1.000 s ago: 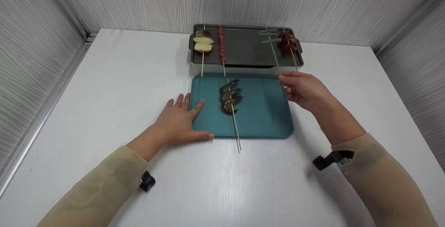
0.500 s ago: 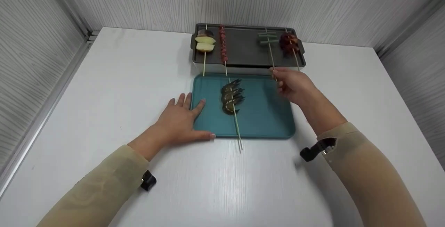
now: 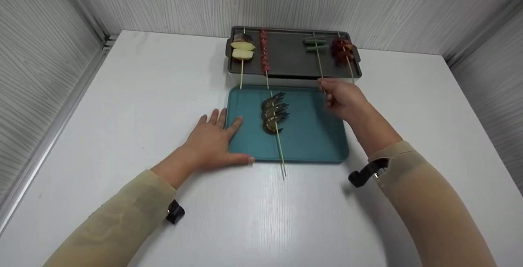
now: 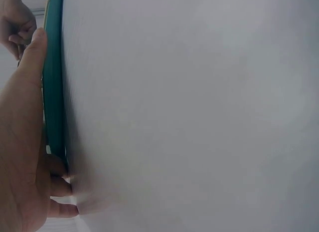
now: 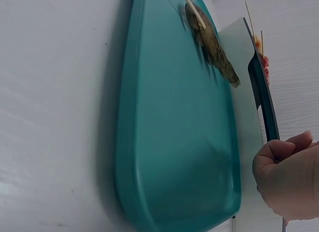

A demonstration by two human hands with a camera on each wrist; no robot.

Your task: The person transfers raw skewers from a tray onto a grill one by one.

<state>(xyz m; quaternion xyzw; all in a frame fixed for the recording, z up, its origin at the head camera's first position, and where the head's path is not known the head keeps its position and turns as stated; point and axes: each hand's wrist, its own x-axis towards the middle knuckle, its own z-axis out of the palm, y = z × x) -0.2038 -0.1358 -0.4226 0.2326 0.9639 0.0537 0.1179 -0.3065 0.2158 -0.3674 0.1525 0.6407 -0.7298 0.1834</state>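
My right hand (image 3: 343, 97) pinches the lower end of a skewer of green vegetable sticks (image 3: 314, 45). Those green pieces lie at or just over the right half of the dark grill plate (image 3: 286, 54); contact is hard to tell. With fingers spread, my left hand (image 3: 208, 144) rests at the left side of the teal tray (image 3: 314, 144), its thumb along the front rim. On the tray lies a shrimp skewer (image 3: 271, 113), its stick ends jutting over the front edge. In the right wrist view, my right hand (image 5: 286, 177) hides the stick it holds.
Beside the green sticks, a skewer of dark red pieces (image 3: 341, 51) lies on the grill's right end. At its left are a thin red skewer (image 3: 264, 50) and one with pale yellow slices (image 3: 242, 50). The grill stands directly behind the tray, near the back wall (image 3: 196, 5).
My right hand has moved left and slightly forward. The green skewer has swung straighter and lower over the grill, away from the dark red skewer. My left hand keeps its place on the tray.
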